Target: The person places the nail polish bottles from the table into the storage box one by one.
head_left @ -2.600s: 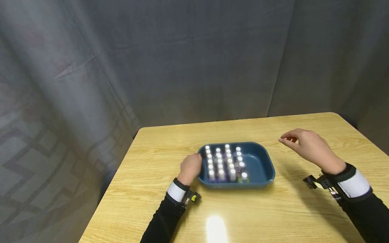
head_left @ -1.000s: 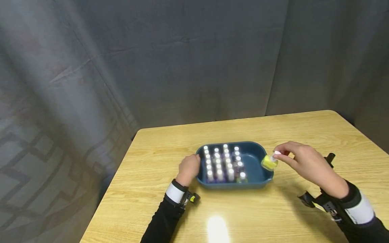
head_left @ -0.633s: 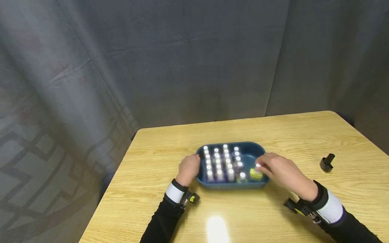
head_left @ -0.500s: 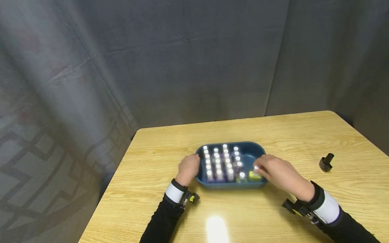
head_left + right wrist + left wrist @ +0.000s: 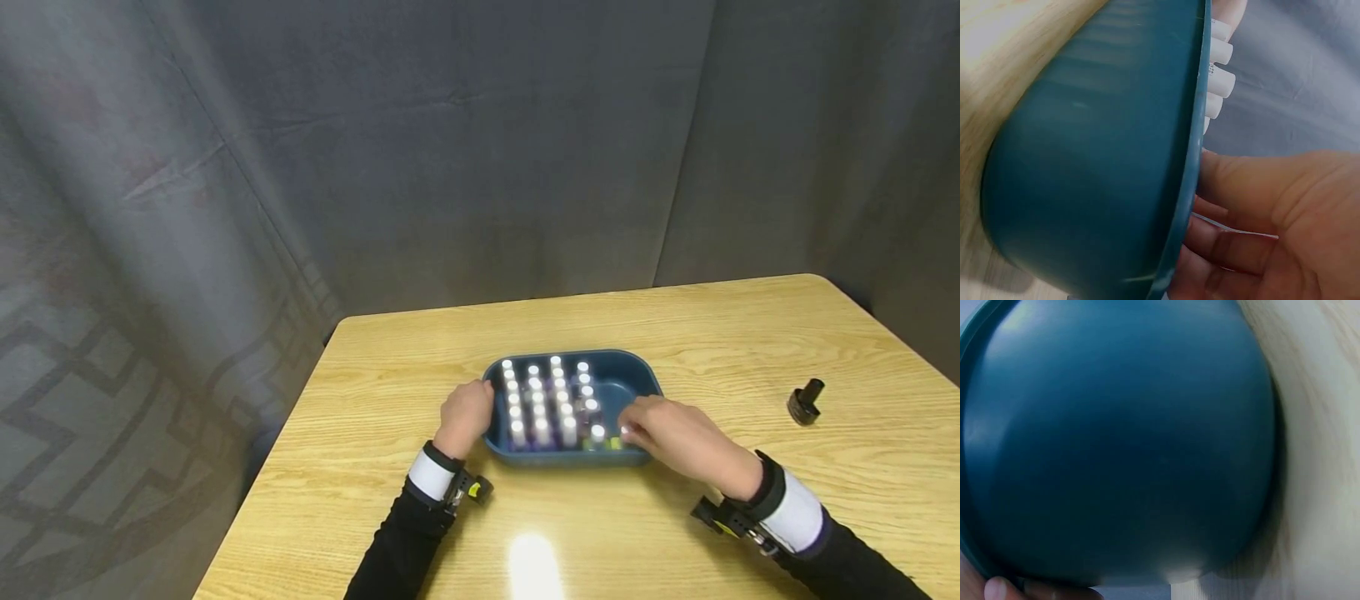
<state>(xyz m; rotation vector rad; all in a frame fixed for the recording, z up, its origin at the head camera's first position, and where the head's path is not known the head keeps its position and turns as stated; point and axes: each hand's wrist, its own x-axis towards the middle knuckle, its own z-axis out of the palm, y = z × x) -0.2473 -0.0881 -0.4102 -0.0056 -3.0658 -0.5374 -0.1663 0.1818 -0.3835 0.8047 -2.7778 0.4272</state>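
My left hand (image 5: 467, 410) grips the left rim of a blue plastic tray (image 5: 637, 461), whose outer wall fills the left wrist view. Inside stand several small bottles (image 5: 562, 400) with white caps, set in rows over the left and middle. At the tray's front right, my right hand (image 5: 675, 437) reaches over the rim and pinches the white cap of a small yellow bottle (image 5: 616, 442), low beside the front bottle of the right-hand row. Most of that bottle is hidden by the fingers. In the right wrist view the tray wall (image 5: 1104, 150) covers it too.
A black object (image 5: 805, 403) with a round base and a slanting stem stands on the right of the wooden table (image 5: 405, 350). Grey curtains (image 5: 487, 167) hang behind the table and at both sides.
My right hand, earlier right of the tray with no bottle visible, has carried the yellow bottle left and down into the tray. The black object has come into view. My left hand stays put.
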